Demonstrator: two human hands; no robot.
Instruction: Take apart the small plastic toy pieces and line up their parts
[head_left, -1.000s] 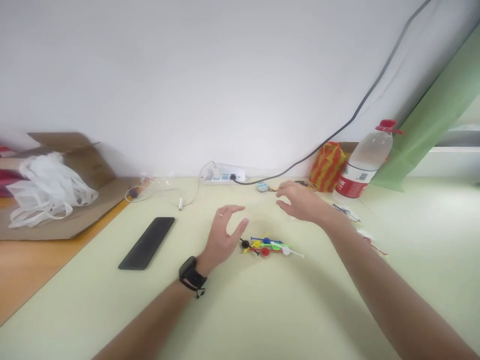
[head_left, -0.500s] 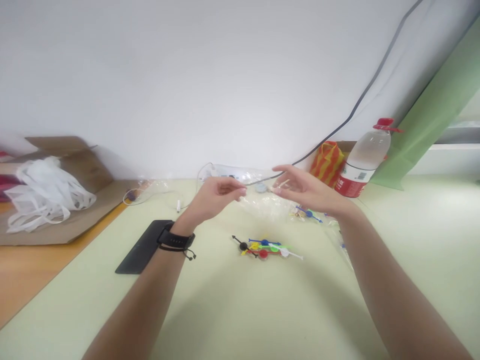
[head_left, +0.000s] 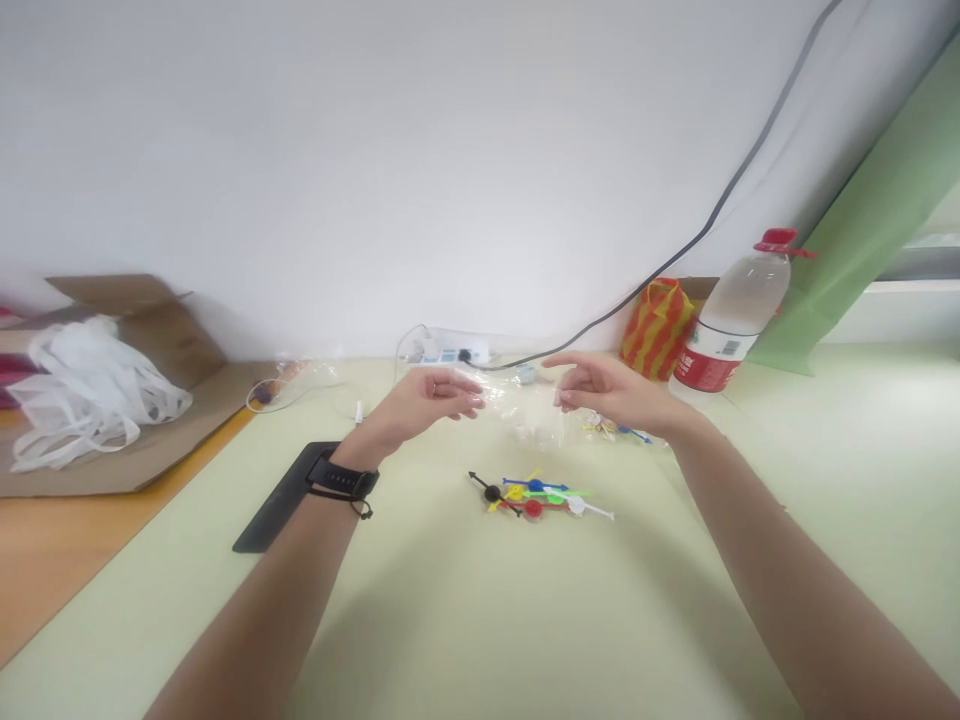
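A crumpled clear plastic bag stretches between my two hands above the table. My left hand, with a black watch on its wrist, has its thumb and fingers pinched at the bag's left side. At the bag's right side, my right hand pinches with the thumb and bent fingers, its index finger pointing out over the bag. Closer to me on the table lies a small pile of plastic arrow spinners in black, blue, yellow, red, green and white. Part of the bag's edge is too faint to make out.
A black flat slab lies by my left forearm. Behind are a power strip and a dark cable. At right stand a large bottle and a striped bag. Cardboard with white straps is at left.
My hands have moved slightly lower and farther apart, the left one to the left. More of the power strip now shows behind them. The spinners lie as before.
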